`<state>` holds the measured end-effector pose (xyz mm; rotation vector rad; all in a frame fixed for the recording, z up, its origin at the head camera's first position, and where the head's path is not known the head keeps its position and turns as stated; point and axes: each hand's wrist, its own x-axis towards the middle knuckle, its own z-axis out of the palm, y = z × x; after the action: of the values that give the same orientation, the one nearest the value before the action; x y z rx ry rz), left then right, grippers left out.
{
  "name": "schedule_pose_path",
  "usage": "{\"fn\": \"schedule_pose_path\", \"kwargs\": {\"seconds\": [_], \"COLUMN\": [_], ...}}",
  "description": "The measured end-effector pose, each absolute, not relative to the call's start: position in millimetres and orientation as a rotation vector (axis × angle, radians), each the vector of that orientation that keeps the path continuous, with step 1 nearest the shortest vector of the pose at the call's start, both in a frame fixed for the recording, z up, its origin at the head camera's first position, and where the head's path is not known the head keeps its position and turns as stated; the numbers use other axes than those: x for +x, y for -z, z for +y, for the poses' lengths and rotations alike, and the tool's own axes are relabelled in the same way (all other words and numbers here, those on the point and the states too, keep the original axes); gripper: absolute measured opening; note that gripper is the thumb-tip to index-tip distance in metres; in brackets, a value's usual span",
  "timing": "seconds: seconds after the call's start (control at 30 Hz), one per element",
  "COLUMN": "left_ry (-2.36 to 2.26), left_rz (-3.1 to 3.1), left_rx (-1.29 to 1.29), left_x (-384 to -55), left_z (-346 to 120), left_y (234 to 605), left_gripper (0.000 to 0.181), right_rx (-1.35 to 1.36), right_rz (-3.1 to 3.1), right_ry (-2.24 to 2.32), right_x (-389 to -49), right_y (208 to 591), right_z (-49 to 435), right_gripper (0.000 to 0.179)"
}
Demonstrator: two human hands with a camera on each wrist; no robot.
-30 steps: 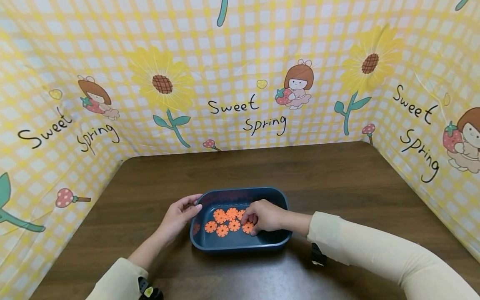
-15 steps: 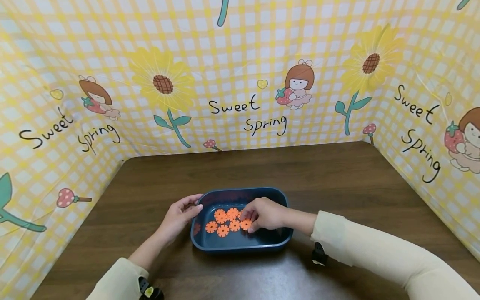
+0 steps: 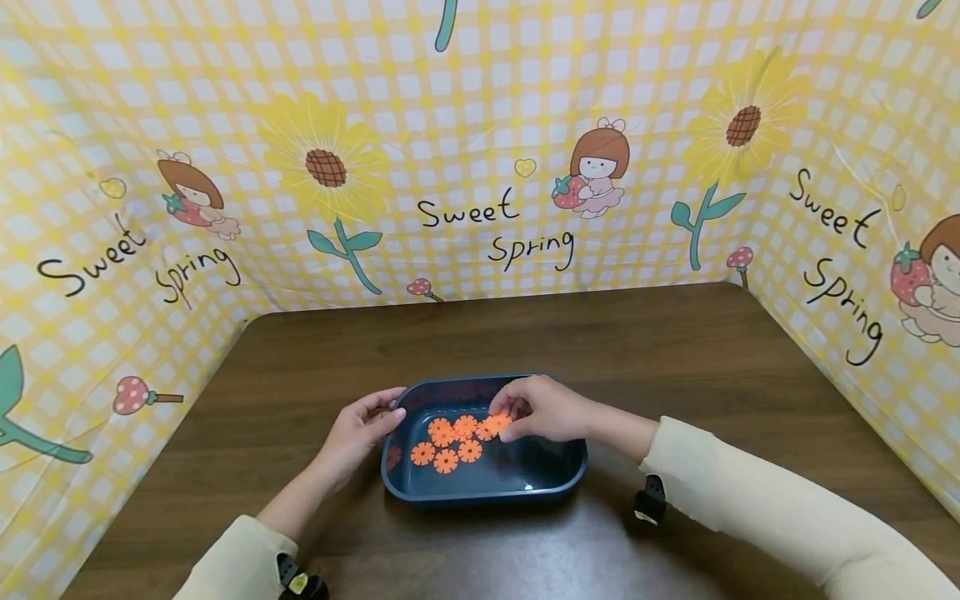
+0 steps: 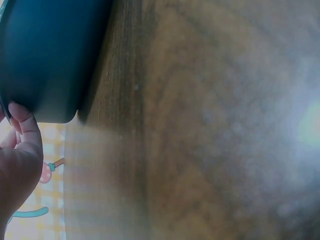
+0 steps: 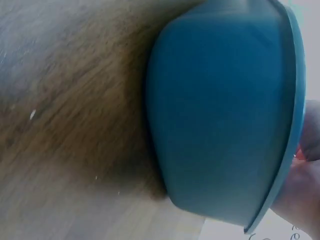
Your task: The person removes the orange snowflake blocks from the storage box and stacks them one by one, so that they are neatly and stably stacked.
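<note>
A dark blue basin (image 3: 525, 479) with rounded corners sits on the table in the head view. Several flat orange notched discs (image 3: 446, 461) lie on its floor, mostly in the left half, some overlapping. My left hand (image 3: 362, 429) grips the basin's left end, thumb on the rim and fingers outside; the left wrist view shows the same hand (image 4: 22, 150) at the basin's corner. Over the basin's right half, my right hand (image 3: 547, 408) pinches one orange notched disc (image 3: 498, 423) between thumb and fingers. In the right wrist view the basin wall (image 5: 225, 110) hides most of that hand.
The brown wooden table (image 3: 315, 350) extends around the basin on all sides. A yellow checked cloth (image 3: 480, 125) printed with sunflowers and lettering stands along the table's back and both sides. A dark wrist device (image 3: 649, 500) hangs under the right sleeve.
My right hand has picked up an orange notched disc from the basin floor and moved it up and toward the back. My left hand has stayed on the basin's left end.
</note>
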<state>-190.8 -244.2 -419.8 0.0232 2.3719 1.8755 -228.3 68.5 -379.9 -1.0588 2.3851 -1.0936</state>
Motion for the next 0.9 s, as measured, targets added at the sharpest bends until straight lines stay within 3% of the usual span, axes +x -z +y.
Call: {"fn": "schedule_pose_path", "kwargs": {"seconds": [0.37, 0.9], "left_ry": [-1.887, -1.899], "left_rz": [2.351, 2.318], "left_rx": [0.023, -0.003], "left_x": [-190.0, -189.7], "left_z": [-244.8, -246.3], "left_y": [418.6, 416.7], "left_gripper": [0.047, 0.050], "right_rx": [-1.061, -0.805], "right_rz": [2.450, 2.586], "right_ry": [1.258, 1.543], "right_x": [-240.6, -275.3], "right_y": [369.4, 371.2], "right_z": [95.5, 155.0], "right_gripper": [0.028, 0.029]}}
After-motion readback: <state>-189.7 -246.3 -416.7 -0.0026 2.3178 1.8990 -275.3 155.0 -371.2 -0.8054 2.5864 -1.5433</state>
